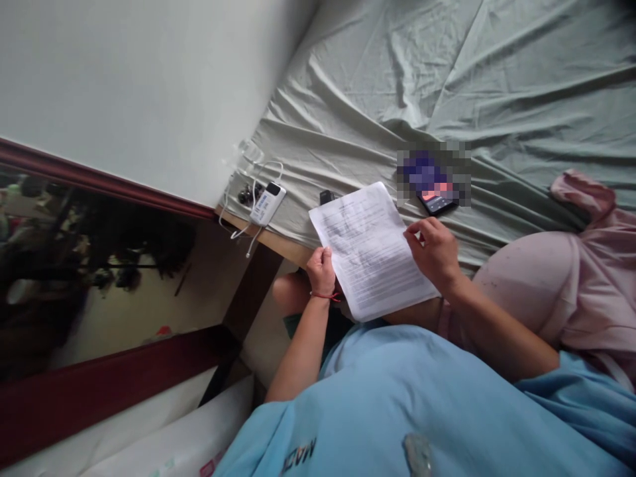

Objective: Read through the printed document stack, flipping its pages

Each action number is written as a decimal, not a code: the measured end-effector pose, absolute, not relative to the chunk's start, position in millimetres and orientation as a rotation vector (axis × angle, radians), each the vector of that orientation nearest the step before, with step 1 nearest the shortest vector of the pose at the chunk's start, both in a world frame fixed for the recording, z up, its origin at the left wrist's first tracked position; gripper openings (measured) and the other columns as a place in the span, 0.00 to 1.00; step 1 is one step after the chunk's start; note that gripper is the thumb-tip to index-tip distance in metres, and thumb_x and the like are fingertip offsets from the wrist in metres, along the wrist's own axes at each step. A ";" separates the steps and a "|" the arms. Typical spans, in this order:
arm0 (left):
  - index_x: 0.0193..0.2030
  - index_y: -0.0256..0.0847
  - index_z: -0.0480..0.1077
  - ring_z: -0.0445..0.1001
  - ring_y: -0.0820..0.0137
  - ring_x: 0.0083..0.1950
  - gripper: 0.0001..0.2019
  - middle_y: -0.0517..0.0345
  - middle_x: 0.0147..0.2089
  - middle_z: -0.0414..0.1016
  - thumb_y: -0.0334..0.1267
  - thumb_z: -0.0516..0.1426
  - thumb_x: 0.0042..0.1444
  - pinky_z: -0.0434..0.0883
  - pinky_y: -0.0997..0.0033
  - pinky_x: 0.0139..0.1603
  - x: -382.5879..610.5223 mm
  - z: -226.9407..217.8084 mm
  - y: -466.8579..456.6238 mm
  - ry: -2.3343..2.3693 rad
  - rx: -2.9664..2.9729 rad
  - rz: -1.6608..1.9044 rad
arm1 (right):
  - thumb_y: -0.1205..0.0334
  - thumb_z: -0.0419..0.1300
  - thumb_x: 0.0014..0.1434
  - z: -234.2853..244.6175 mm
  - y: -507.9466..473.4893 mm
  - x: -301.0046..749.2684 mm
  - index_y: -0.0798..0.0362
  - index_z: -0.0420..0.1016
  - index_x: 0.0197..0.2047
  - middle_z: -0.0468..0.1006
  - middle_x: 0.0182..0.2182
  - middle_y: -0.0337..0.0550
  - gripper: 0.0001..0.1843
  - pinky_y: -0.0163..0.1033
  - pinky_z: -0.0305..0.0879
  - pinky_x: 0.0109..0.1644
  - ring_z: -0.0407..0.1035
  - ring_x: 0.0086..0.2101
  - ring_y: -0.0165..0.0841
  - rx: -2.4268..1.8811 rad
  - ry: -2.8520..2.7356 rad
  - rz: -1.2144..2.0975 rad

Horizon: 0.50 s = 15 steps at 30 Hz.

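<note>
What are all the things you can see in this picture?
printed white paper sheet: one, white with black text, held over the lap between both hands.
dark smartphone: one, black with a lit screen, on the bedsheet just beyond the paper.
white power bank: one, white, at the bed's corner near the wall.
thin white cable: one, white, looping around the power bank and hanging off the edge.
wrinkled pale green bedsheet: one, pale green, covering the bed.
pink cloth: one, pink, on the right beside the person.
light blue shirt: one, light blue, on the person.
left hand: one, red string at the wrist, grip on the paper's left edge.
right hand: one, grip on the paper's right edge.
</note>
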State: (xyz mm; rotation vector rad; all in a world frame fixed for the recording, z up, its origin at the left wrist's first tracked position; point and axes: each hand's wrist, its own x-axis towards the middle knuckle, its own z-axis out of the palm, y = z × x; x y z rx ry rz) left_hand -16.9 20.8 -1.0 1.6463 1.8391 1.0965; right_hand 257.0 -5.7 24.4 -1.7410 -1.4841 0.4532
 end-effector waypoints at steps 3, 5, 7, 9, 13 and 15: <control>0.29 0.40 0.68 0.64 0.71 0.30 0.18 0.60 0.25 0.66 0.49 0.53 0.65 0.62 0.71 0.33 -16.0 -0.4 20.7 1.847 1.654 1.103 | 0.57 0.57 0.66 24.2 -6.4 255.9 0.52 0.79 0.44 0.79 0.42 0.50 0.12 0.41 0.57 0.36 0.70 0.38 0.40 -1.885 -1.546 0.409; 0.29 0.40 0.68 0.64 0.71 0.30 0.18 0.60 0.25 0.66 0.49 0.53 0.66 0.62 0.71 0.34 -16.0 -0.9 20.6 1.852 1.647 1.095 | 0.54 0.57 0.66 23.9 -7.0 255.1 0.52 0.79 0.47 0.78 0.44 0.52 0.14 0.40 0.52 0.33 0.70 0.39 0.41 -1.995 -1.599 0.403; 0.29 0.40 0.67 0.64 0.71 0.30 0.18 0.60 0.25 0.65 0.50 0.53 0.66 0.62 0.71 0.34 -16.7 -2.2 20.5 1.851 1.629 1.092 | 0.53 0.58 0.66 23.7 -7.4 254.7 0.51 0.80 0.45 0.79 0.43 0.52 0.14 0.40 0.48 0.31 0.69 0.37 0.40 -2.053 -1.650 0.437; 0.29 0.40 0.67 0.63 0.71 0.30 0.18 0.61 0.25 0.65 0.50 0.53 0.66 0.62 0.71 0.34 -17.3 -3.4 20.4 1.847 1.614 1.099 | 0.54 0.58 0.66 24.2 -7.3 254.6 0.51 0.80 0.42 0.79 0.40 0.49 0.12 0.40 0.47 0.31 0.69 0.35 0.39 -2.054 -1.668 0.486; 0.29 0.40 0.67 0.63 0.71 0.30 0.18 0.61 0.25 0.65 0.50 0.53 0.66 0.62 0.71 0.34 -17.6 -3.4 19.9 1.858 1.620 1.097 | 0.57 0.61 0.64 28.1 -7.4 254.8 0.50 0.79 0.40 0.79 0.38 0.45 0.08 0.40 0.48 0.32 0.69 0.35 0.37 -2.001 -1.641 0.540; 0.30 0.40 0.68 0.63 0.71 0.30 0.18 0.61 0.25 0.66 0.50 0.53 0.66 0.62 0.71 0.34 -17.2 -2.7 19.8 1.864 1.622 1.092 | 0.57 0.61 0.63 30.2 -7.6 254.4 0.50 0.78 0.39 0.79 0.37 0.44 0.07 0.40 0.49 0.32 0.68 0.34 0.37 -1.988 -1.642 0.551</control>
